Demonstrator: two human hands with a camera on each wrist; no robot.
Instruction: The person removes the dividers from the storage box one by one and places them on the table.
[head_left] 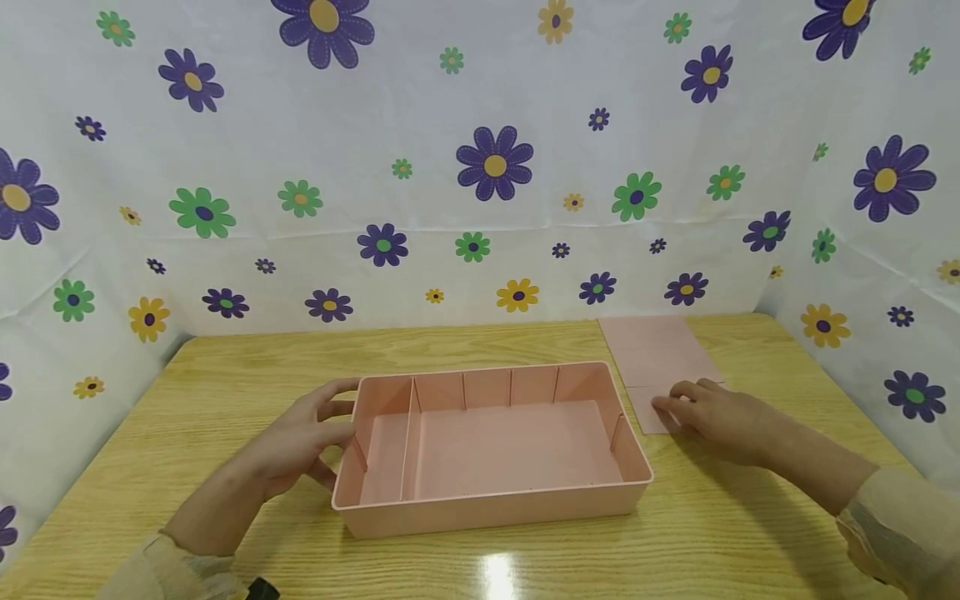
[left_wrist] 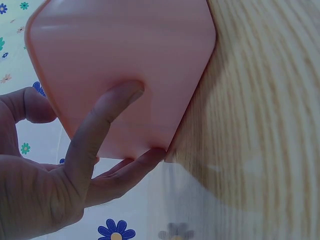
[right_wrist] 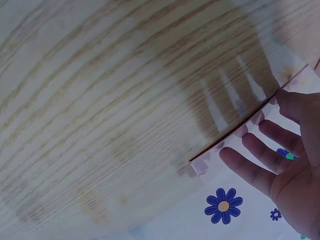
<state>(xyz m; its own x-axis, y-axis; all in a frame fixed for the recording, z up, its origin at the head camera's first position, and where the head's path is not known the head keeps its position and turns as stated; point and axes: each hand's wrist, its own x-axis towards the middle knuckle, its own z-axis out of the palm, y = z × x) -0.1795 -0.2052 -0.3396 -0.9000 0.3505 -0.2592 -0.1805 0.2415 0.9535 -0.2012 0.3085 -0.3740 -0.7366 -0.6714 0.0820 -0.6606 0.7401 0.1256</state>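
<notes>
A pink plastic box (head_left: 517, 446) lies open side up, with one divider near its left end and slots along its walls. My left hand (head_left: 300, 437) holds its left end: in the left wrist view, the thumb rests on the outer end wall (left_wrist: 165, 50) and the fingers reach round the back corner. My right hand (head_left: 723, 421) is over the smaller flat pink panel (head_left: 643, 410) to the right of the box. Its fingers are slightly bent above the panel, and the thumb is at the panel's near edge in the right wrist view.
A larger flat pink panel (head_left: 656, 346) lies behind the smaller one, edge to edge. Everything stands on a wood-grain table (head_left: 247, 367). A white cloth with printed flowers (head_left: 420, 150) surrounds its back and sides.
</notes>
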